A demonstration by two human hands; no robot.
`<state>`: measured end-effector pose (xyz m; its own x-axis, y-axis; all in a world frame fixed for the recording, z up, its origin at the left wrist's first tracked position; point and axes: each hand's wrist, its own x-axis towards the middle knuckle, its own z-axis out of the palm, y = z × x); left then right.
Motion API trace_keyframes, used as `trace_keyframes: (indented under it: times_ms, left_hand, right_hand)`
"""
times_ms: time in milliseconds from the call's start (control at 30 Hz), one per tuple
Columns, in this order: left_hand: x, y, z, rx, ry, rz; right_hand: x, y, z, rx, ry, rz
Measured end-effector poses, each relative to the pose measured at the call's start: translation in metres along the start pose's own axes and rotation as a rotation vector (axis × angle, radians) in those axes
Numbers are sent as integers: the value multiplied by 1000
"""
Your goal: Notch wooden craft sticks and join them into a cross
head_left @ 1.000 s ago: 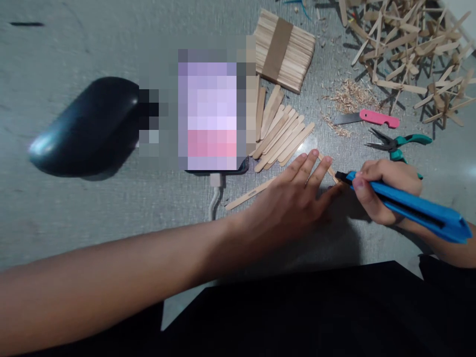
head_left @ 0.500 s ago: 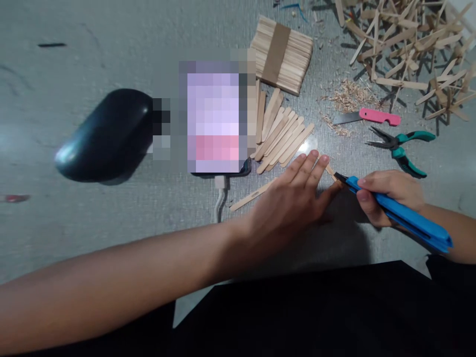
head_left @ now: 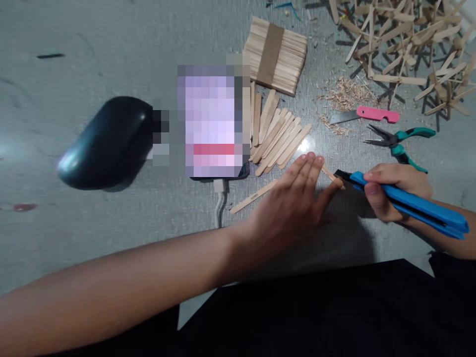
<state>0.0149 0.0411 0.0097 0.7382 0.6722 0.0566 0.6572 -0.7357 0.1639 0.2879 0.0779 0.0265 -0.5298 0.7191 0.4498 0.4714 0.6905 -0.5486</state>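
My left hand (head_left: 293,191) lies flat on the table with its fingers stretched out, pressing on a wooden craft stick (head_left: 328,172). Only a short length of that stick shows, between the fingertips and the thumb. My right hand (head_left: 403,188) is closed round a blue utility knife (head_left: 427,207). The dark blade meets the stick beside my left thumb; whether it has cut in is too small to tell. Another craft stick (head_left: 253,197), with a small dark mark, pokes out from the left hand's other side.
Loose sticks (head_left: 284,139) fan out below a banded stick bundle (head_left: 275,57). To the right are wood shavings (head_left: 345,94), a pink-handled folding saw (head_left: 377,114), green-handled pliers (head_left: 394,141) and a pile of joined sticks (head_left: 401,39). A blurred-out phone (head_left: 210,124) on a cable and a dark mouse-shaped object (head_left: 107,141) are leftward.
My right hand and the knife have shifted slightly right, and the knife handle lies at a flatter angle. My left hand keeps its place on the stick. The view has moved a little.
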Motion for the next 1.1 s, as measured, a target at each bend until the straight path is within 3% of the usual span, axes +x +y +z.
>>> trace_keyframes:
  times_ms: [300, 500, 667, 800, 933, 1033, 1100]
  left_hand:
    - [-7, 4, 3, 105, 29, 17]
    - [-12, 17, -7, 317, 181, 73]
    - [-13, 22, -16, 163, 267, 191]
    - [-5, 1, -11, -6, 361, 267]
    - [6, -25, -1, -166, 397, 9]
    - [11, -34, 5, -214, 365, -21]
    - [13, -34, 8, -247, 282, -19]
  right_hand:
    - [5, -4, 5, -10, 37, 15]
    - [5, -2, 11, 6, 112, 25]
    - [4, 2, 13, 30, 92, -7]
    - [3, 5, 10, 34, 60, -29]
    - [3, 8, 7, 54, 92, -27]
    - [3, 8, 5, 80, 46, -44]
    - [3, 8, 4, 84, 8, -54]
